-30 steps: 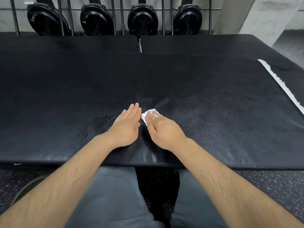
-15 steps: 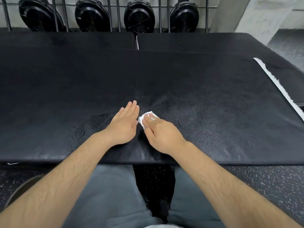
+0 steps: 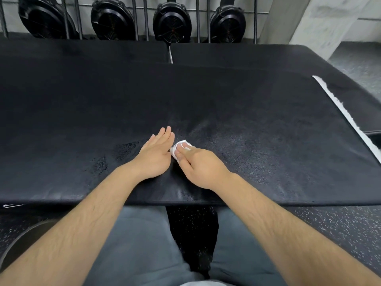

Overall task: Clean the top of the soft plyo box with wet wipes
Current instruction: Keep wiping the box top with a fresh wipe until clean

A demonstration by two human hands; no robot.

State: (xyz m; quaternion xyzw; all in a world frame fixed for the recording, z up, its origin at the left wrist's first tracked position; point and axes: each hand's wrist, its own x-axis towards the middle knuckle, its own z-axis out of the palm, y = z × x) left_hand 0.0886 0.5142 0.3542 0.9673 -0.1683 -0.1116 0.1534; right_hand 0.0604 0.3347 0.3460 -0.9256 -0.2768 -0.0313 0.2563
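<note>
Your right hand (image 3: 203, 168) grips the bunched white wet wipe (image 3: 175, 149), fingers laid over it and thumb against its side, pressing it onto the soft plyo box (image 3: 257, 124) near the front edge, about mid-width. Your left hand (image 3: 155, 157) lies flat just beside it, fingers straight and released, nearly touching the wipe. Damp streaks (image 3: 123, 150) show left of that hand. A ragged white strip (image 3: 346, 116) runs along the box's right edge. Beyond the far edge, four round black fan housings (image 3: 172, 23) stand behind metal bars (image 3: 146, 17).
</note>
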